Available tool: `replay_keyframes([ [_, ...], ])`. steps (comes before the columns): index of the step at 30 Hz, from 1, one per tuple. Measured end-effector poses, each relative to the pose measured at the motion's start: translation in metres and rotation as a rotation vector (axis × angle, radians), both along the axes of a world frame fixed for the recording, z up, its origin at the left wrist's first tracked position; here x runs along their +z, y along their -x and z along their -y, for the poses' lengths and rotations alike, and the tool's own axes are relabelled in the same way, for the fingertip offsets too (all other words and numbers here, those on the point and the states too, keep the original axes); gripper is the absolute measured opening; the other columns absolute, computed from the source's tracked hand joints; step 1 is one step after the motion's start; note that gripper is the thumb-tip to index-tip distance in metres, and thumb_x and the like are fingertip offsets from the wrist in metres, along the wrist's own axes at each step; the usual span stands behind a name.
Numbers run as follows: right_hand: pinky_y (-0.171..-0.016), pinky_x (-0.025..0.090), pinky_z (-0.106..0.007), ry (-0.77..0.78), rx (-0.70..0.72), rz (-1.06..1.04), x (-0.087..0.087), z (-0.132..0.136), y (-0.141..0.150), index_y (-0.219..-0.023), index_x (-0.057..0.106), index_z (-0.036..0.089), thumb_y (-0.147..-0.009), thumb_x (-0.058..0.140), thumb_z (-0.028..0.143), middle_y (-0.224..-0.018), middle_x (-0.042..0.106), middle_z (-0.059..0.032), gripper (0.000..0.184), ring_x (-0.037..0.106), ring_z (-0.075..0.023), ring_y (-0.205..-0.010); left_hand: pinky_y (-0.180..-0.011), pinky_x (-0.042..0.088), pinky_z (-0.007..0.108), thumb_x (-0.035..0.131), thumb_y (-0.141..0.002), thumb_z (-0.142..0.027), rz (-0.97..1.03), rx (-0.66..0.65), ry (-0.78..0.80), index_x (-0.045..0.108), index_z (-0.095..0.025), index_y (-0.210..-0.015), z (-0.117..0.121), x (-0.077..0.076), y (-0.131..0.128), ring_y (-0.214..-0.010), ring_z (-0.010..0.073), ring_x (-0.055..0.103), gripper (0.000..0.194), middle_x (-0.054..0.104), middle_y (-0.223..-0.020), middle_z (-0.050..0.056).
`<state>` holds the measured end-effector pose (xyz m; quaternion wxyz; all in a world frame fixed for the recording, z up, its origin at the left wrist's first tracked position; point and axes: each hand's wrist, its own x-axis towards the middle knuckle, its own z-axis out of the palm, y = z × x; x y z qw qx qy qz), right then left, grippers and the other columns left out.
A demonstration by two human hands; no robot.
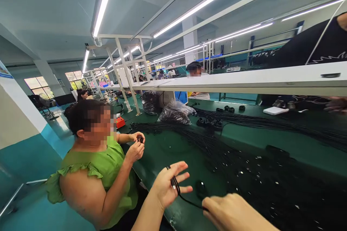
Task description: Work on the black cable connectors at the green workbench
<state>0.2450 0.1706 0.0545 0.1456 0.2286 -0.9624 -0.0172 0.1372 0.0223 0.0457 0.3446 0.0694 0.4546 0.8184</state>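
Note:
Black cable (176, 186) is looped around my left hand (166, 187), across the palm. The fingers of that hand are spread, and the loops stay on it. From there a length of the cable runs to my right hand (227, 209), whose fingers are closed on it; this hand is slightly blurred. A small dark coil (201, 189) lies on the green table just beyond my hands. Many black cables (206, 140) with small white tags stretch across the table to the right.
At my left, a person in a green top (116, 158) holds a small black coil (140, 139). Plastic bags (177, 112) and a red box (120, 122) stand farther back. A long white shelf (244, 81) spans above the table (162, 151). Another person's dark sleeve (303, 43) is at the right.

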Motion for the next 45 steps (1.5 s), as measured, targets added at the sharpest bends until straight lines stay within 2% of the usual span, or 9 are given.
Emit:
replay_keyframes([
  [6,-0.051,0.036,-0.023,0.489,0.007,0.183,0.043,-0.023,0.032,-0.072,0.065,0.017,-0.078,0.051,0.013,-0.065,0.059,-0.0011,0.015,0.053,-0.0126,-0.055,-0.091,0.027,0.064,0.029,-0.086,-0.05,-0.045,-0.543,-0.056,0.058,-0.008,-0.108,-0.007,-0.016,-0.034,-0.111,0.0357,0.048,0.055,0.047,-0.123,0.022],
  [9,-0.055,0.04,-0.019,0.58,0.054,0.274,0.031,-0.027,0.046,-0.07,0.065,0.016,-0.078,0.055,0.021,-0.065,0.058,0.0009,0.014,0.053,-0.011,-0.06,-0.081,0.044,0.045,0.032,-0.088,-0.041,-0.052,-0.652,-0.093,0.053,-0.012,-0.115,-0.006,-0.014,-0.045,-0.101,0.0294,0.057,0.045,0.05,-0.121,0.02],
  [13,-0.046,0.037,-0.018,0.622,0.042,0.351,-0.001,-0.031,0.056,-0.06,0.056,0.015,-0.089,0.035,0.03,-0.053,0.048,0.0034,0.038,0.045,-0.0096,-0.051,-0.065,0.051,0.025,0.046,-0.084,-0.029,-0.024,-0.563,-0.265,0.054,-0.017,-0.115,0.001,0.001,-0.043,-0.083,0.0197,0.064,0.034,0.054,-0.119,0.014],
  [19,-0.046,0.03,-0.022,0.376,0.014,0.27,-0.002,-0.025,0.051,-0.063,0.048,0.018,-0.092,0.025,0.029,-0.052,0.045,0.0043,0.039,0.041,-0.0094,-0.047,-0.08,0.051,0.026,0.035,-0.089,-0.021,0.072,0.111,-0.382,0.053,-0.022,-0.115,0.011,0.043,-0.002,-0.105,0.0172,0.056,0.032,0.048,-0.128,0.006],
  [25,-0.042,0.011,-0.03,-0.079,0.072,0.056,0.051,0.004,0.039,-0.069,0.054,0.016,-0.069,0.047,0.0,-0.058,0.061,-0.0041,0.017,0.053,-0.0172,-0.042,-0.083,0.05,0.035,0.042,-0.085,-0.02,0.034,0.349,-0.274,0.052,-0.016,-0.11,0.007,0.048,0.029,-0.112,0.0239,0.051,0.027,0.044,-0.13,0.011],
  [28,-0.038,0.009,-0.031,-0.324,0.133,-0.065,0.078,0.011,0.036,-0.065,0.056,0.016,-0.061,0.053,-0.002,-0.057,0.06,-0.0012,0.019,0.055,-0.0159,-0.042,-0.081,0.049,0.039,0.048,-0.083,-0.023,-0.058,0.247,-0.131,0.055,-0.014,-0.104,0.01,0.04,0.022,-0.107,0.0259,0.053,0.024,0.046,-0.127,0.012],
  [33,-0.041,0.01,-0.029,-0.277,0.221,-0.069,0.1,0.011,0.037,-0.072,0.059,0.019,-0.069,0.059,0.007,-0.064,0.06,0.0004,0.012,0.055,-0.0149,-0.052,-0.086,0.039,0.056,0.043,-0.084,-0.04,-0.194,-0.329,-0.059,0.059,-0.008,-0.102,0.02,0.025,-0.013,-0.105,0.035,0.053,0.04,0.052,-0.117,0.021],
  [38,-0.047,0.022,-0.025,0.22,0.154,0.221,0.085,0.008,0.041,-0.058,0.053,0.017,-0.079,0.052,0.018,-0.06,0.049,0.0028,0.022,0.039,-0.0087,-0.049,-0.073,0.047,0.037,0.038,-0.086,-0.039,-0.204,-0.591,-0.204,0.055,-0.011,-0.113,0.031,0.017,-0.05,-0.101,0.0324,0.056,0.042,0.049,-0.123,0.02],
  [45,-0.037,0.032,-0.021,0.575,-0.009,0.461,0.02,0.007,0.019,-0.061,0.041,0.021,-0.089,0.022,0.044,-0.049,0.034,0.0062,0.041,0.037,-0.0092,-0.041,-0.07,0.051,0.023,0.04,-0.087,-0.026,-0.183,-0.48,-0.525,0.054,-0.019,-0.116,0.065,0.03,-0.066,-0.09,0.0185,0.063,0.033,0.054,-0.121,0.009],
])
